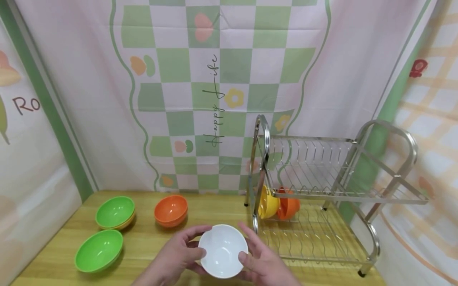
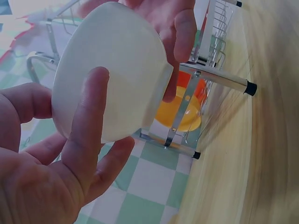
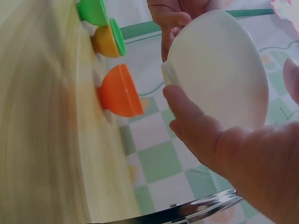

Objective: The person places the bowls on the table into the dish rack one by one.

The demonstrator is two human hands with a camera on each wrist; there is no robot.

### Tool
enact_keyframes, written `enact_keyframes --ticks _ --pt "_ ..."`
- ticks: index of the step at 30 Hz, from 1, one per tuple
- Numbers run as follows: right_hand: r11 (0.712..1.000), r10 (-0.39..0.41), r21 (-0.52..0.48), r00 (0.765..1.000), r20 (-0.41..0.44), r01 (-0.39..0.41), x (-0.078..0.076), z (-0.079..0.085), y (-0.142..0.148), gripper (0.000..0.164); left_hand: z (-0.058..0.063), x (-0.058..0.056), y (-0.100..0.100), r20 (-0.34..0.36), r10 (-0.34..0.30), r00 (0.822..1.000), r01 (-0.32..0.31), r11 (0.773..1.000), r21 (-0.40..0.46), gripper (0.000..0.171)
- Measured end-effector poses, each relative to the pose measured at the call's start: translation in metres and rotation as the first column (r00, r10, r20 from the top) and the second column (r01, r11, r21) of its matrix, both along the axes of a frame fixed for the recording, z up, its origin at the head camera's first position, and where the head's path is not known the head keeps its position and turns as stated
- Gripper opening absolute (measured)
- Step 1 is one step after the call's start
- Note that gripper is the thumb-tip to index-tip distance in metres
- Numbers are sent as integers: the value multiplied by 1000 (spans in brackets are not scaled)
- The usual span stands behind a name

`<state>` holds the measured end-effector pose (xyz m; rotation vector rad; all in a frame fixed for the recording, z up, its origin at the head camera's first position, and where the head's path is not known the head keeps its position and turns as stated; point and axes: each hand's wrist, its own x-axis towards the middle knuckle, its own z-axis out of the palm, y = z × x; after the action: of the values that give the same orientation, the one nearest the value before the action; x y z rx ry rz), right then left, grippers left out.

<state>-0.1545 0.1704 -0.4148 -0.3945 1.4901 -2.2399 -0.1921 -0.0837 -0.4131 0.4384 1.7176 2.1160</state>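
Note:
Both hands hold a white bowl [image 1: 223, 251] above the table's front, its inside turned up toward the head camera. My left hand [image 1: 180, 254] grips it from the left, thumb over the rim and fingers on the outer wall. On the opposite side my right hand [image 1: 262, 260] has its thumb at the rim and its index finger raised off beside the bowl. In the left wrist view the outer wall of the white bowl [image 2: 117, 70] shows with fingers spread on it. The right wrist view has fingers under the white bowl [image 3: 219, 70] near its foot.
A steel two-tier dish rack [image 1: 315, 194] stands at right, with a yellow bowl [image 1: 269, 203] and an orange bowl [image 1: 289, 206] on its lower tier. At left are an orange bowl [image 1: 171, 210], a green bowl [image 1: 115, 212] stacked on a yellow one, and another green bowl [image 1: 99, 251].

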Motion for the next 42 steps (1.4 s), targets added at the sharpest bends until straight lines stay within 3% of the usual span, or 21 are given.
enact_keyframes --ticks 13,18,24,29,35,42 --pt "1000 19 -18 1000 17 -19 -4 -8 4 80 0 2 13 18 1 1000 -1 999 33 58" --pt "999 30 -18 999 -14 -30 -5 -11 11 82 1 2 17 29 -20 999 19 999 48 57" --pt "999 40 20 999 -1 -40 -6 -9 23 77 0 3 23 44 -50 998 47 996 74 56" --pt "998 68 -7 998 -13 -68 -6 -8 32 69 0 3 30 36 -81 996 77 992 97 56" --pt "997 76 -22 997 23 -75 -3 -4 52 58 2 2 35 46 -99 994 94 989 111 53" --pt "993 115 -26 993 9 -115 -2 2 96 54 -5 -10 41 -13 -49 999 49 998 43 64"
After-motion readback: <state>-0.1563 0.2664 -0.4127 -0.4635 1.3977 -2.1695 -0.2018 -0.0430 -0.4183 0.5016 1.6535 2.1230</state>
